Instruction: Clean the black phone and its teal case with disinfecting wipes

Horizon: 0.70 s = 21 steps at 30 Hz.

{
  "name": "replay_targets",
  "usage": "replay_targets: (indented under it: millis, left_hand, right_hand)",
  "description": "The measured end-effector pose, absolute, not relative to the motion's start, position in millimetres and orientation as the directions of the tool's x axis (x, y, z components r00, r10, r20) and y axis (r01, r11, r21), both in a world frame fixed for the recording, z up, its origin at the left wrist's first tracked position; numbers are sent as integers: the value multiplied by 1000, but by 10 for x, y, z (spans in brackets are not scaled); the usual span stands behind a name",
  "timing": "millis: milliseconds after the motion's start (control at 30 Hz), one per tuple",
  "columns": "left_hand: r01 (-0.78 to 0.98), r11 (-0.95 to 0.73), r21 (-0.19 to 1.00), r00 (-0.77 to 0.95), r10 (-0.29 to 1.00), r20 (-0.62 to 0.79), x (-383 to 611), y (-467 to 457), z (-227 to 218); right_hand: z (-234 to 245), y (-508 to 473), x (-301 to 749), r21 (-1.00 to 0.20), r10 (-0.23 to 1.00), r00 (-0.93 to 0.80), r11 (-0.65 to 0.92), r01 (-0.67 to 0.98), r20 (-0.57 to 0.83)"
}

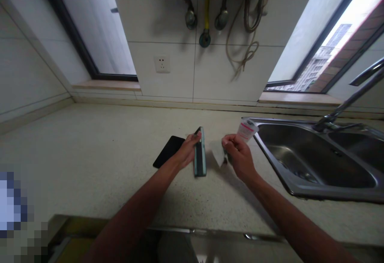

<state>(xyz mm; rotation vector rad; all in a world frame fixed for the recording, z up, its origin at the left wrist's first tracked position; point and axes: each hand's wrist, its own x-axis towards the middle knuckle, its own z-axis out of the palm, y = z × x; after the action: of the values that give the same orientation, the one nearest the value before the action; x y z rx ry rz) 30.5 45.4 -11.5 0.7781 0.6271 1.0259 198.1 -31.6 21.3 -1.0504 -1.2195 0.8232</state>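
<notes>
My left hand [187, 151] is closed on a teal-edged phone case [200, 161], which stands tilted on its side above the counter. Partly behind that hand, a flat black phone [168, 151] lies on the countertop. To the right, my right hand [240, 155] pinches a clear plastic packet [247, 130] with a pink stripe and print. A thin whitish sheet [217, 152] also sticks out from its fingers toward the case. Whether the sheet and the packet are joined is hidden by the fingers.
A steel double-bowl sink [300, 151] with a chrome faucet [339, 115] lies right of the pale countertop [90, 151]. Pipes and valves [191, 17], a loose cord [249, 55] and a socket [162, 64] are on the tiled wall. Dark specks dot the counter near its front edge.
</notes>
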Motion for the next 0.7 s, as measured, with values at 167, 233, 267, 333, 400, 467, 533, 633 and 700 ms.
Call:
replay_targets:
  millis: [167,233,267,333,400,467,533,633,700]
  left_hand:
    - [-180,47,983,269,963,3,278,429,-216]
    - [-49,-67,997,249,965,77,277,421,-271]
    - [13,-116,993,249,962,109,282,416,-293]
    - [141,-204,969,256,953,164,293,404,-319]
    - [285,-289,914,278,937,210,290,391,-311]
    - [442,-373,816,326,914,241,264,374,-274]
    - [589,-446,674,387,888,249,220,352,-226]
    - [724,-516,458,470,855,219,169,306,-178]
    - [755,-532,383,498,845,194,168,276,-172]
  right_hand:
    - [206,-52,2002,-979,980,186,106,-174,73]
    - [175,12,1962,-981,986,166,41,-190,9]
    - [153,36,1942,-982,988,154,15,-190,-15]
    - [99,74,1915,-981,988,153,0,-194,-30]
    - [31,104,1914,-979,986,164,4,-202,-30]
    - [-43,131,1935,-978,985,167,-1,-210,-37]
    - [-116,156,1967,-973,987,153,-18,-231,-54]
    - [-200,187,2009,-965,990,118,-43,-260,-76]
    - [-232,201,2027,-963,991,103,-52,-264,-82]
